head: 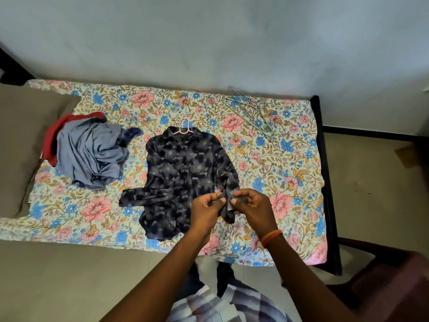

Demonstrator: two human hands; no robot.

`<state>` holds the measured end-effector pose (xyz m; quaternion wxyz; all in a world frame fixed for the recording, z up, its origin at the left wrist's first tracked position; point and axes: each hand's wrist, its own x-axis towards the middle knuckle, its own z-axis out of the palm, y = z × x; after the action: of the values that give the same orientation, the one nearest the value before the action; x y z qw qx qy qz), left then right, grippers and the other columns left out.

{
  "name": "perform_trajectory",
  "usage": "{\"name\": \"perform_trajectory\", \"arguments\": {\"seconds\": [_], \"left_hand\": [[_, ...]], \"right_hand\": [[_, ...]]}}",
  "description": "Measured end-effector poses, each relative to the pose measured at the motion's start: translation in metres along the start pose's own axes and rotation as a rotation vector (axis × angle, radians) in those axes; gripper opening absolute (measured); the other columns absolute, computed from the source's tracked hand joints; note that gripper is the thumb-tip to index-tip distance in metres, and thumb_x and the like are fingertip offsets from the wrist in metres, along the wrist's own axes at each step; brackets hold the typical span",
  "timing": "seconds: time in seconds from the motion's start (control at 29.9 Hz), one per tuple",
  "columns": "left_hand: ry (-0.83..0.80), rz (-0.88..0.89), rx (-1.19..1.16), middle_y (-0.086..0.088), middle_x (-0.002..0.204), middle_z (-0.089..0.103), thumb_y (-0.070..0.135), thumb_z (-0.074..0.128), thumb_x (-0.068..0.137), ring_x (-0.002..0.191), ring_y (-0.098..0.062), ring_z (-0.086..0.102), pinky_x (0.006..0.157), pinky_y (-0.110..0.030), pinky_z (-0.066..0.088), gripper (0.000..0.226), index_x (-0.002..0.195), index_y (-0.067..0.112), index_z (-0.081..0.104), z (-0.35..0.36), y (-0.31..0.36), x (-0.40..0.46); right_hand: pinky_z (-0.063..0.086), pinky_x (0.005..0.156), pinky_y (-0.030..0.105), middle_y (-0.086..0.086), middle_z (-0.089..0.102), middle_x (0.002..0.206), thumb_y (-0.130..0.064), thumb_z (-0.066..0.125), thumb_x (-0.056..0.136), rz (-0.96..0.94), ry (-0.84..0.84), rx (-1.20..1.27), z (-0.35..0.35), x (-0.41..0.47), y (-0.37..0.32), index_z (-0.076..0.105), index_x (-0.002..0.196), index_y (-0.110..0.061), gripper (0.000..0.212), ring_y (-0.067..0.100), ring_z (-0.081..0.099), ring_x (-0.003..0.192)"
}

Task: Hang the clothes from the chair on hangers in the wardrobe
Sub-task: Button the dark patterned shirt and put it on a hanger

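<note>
Against a pale wall stands a bed (323, 182) covered with a flowered sheet. On the middle of it lies the dark patterned shirt (185, 166), front side up, with a pink hanger (184, 128) already inside the collar; only its hook shows at the far end. The left hand (206, 205) and the right hand (253, 205) are close together at the near right part of the shirt, and both pinch the cuff of its right sleeve between thumb and fingers. I think they work on the cuff or its button, but this is too small to tell.

To the left lies a heap of other clothes (90, 152), grey-blue over red. At the far right, wire hangers (250, 112) rest on the sheet.

The shirt seems light, thin and soft, so it will fold and slide easily. In my judgement it is best to lift it by the hanger hook, so the shoulders stay on the hanger
</note>
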<state>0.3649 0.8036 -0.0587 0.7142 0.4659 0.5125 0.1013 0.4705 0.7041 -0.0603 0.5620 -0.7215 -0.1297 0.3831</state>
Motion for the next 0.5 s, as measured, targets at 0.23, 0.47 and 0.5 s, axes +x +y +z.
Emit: {"name": "perform_trajectory", "arguments": {"seconds": [0.23,0.47,0.5], "left_hand": [[0.028,0.109,0.094,-0.004,0.077,0.074,0.012,0.063,0.096,0.064,-0.007,0.066,0.057,-0.017,0.051,0.013,0.093,0.009,0.075,0.0,0.012,0.001],[-0.108,-0.058,0.034,-0.008,0.078,0.073,0.0,0.065,0.091,0.06,-0.007,0.064,0.052,-0.017,0.049,0.02,0.109,-0.006,0.07,-0.005,0.02,0.006],[-0.095,-0.061,0.031,-0.011,0.081,0.073,-0.001,0.066,0.09,0.061,-0.009,0.064,0.053,-0.017,0.049,0.02,0.109,-0.006,0.07,-0.006,0.02,0.007]], "right_hand": [[0.051,0.082,0.017,-0.018,0.067,0.097,-0.004,0.07,0.086,-0.333,0.025,-0.345,0.002,0.004,0.001,0.074,0.096,-0.017,0.017,-0.002,0.063,0.095],[0.054,0.08,0.033,-0.01,0.067,0.091,-0.003,0.072,0.082,-0.357,0.088,-0.363,0.011,0.006,0.007,0.074,0.093,-0.014,0.015,0.013,0.065,0.089],[0.054,0.079,0.033,-0.007,0.068,0.089,-0.001,0.073,0.082,-0.356,0.077,-0.377,0.012,0.006,0.006,0.075,0.093,-0.013,0.017,0.015,0.065,0.088]]}}
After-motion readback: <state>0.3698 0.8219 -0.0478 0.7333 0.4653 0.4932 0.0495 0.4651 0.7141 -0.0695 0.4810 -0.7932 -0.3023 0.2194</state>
